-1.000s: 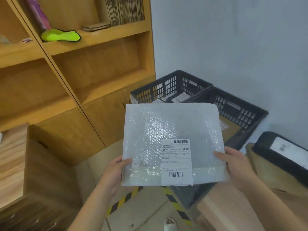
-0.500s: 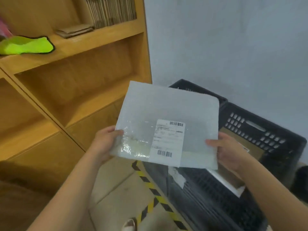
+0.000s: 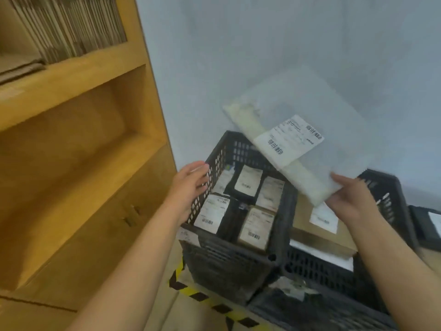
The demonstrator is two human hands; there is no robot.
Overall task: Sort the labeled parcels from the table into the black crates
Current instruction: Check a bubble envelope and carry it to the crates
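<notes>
While the left hand (image 3: 191,185) lay spread at the outer wall of the left crate (image 3: 226,263), the right hand (image 3: 350,199) alone pinched the near corner of the bubble mailer (image 3: 298,137) — tilted above that crate and the right crate (image 3: 395,188), it could pivot, slip and drop into the wrong one.

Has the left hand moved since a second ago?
Yes. The left hand has let go of the white parcel and dropped leftward to the outer wall of the left black crate.

Both arms extend forward, the left hand (image 3: 191,185) with fingers straight, the right hand (image 3: 350,199) pinching a parcel (image 3: 322,111) corner.
</notes>
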